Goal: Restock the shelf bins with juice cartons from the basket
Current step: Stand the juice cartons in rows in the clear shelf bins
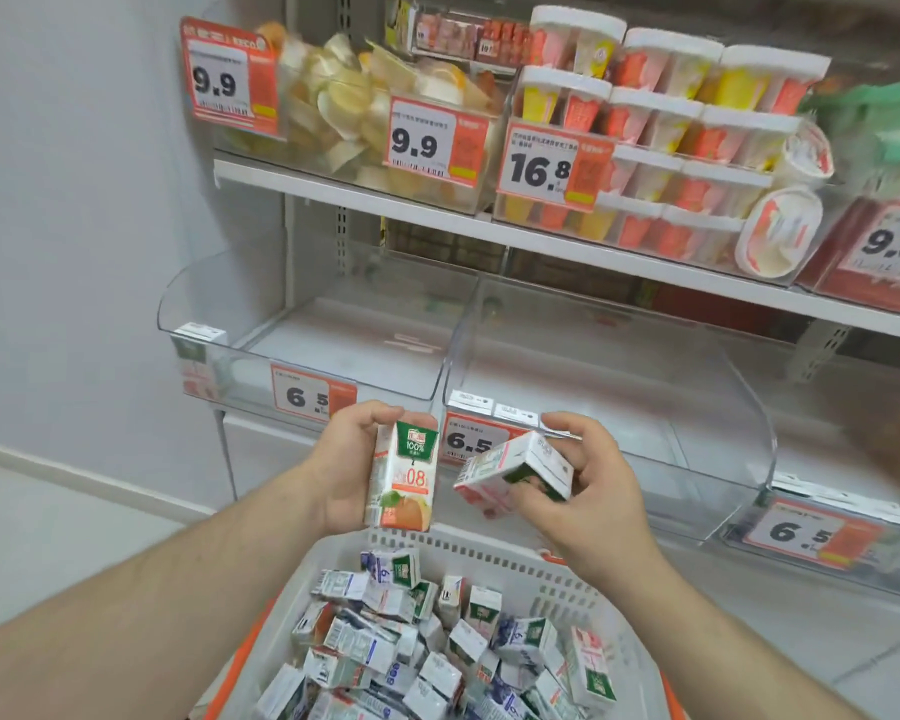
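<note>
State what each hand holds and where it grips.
Left hand holds an upright orange juice carton by its sides. Right hand holds a tilted carton by one end, above the basket.

Well above the fingers (383, 412), along the white upper shelf (365, 197): clear packs of cut yellow fruit (333, 111) behind a left 9.9 price tag (219, 80) and a second 9.9 tag (422, 142). Up and to the right, stacked white-lidded tubs (666, 127) of yellow and red filling behind a 16.8 tag (541, 168). Farther right, a 9.8 tag (889, 246) under something green and blurred (884, 122). Just beside the fingertips, a 6.5 tag (468, 441). Far left, pale grey wall (74, 252) above light floor tiles (48, 537).
</note>
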